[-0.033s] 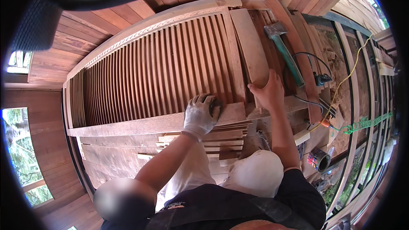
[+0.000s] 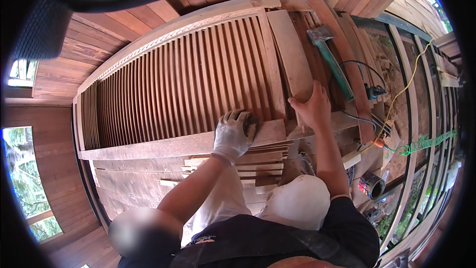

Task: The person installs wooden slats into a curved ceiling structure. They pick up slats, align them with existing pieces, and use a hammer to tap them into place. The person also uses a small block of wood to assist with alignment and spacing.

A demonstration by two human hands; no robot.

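Note:
A long louvered wooden panel with many narrow slats lies in front of me. My left hand, in a white glove with dark patches, rests on its near rail, fingers bent over the edge onto the slats. Just right of the panel lies a wide wooden board. At its near end my bare right hand is closed on it, thumb on the left side and fingers on the right. Beyond that hand, a hammer with a green handle lies on more boards.
Thin wood strips are stacked beside my knees. On the right are a round can, a dark cable, a yellow cord and a coiled green cord. Plank walls stand to the left and ahead.

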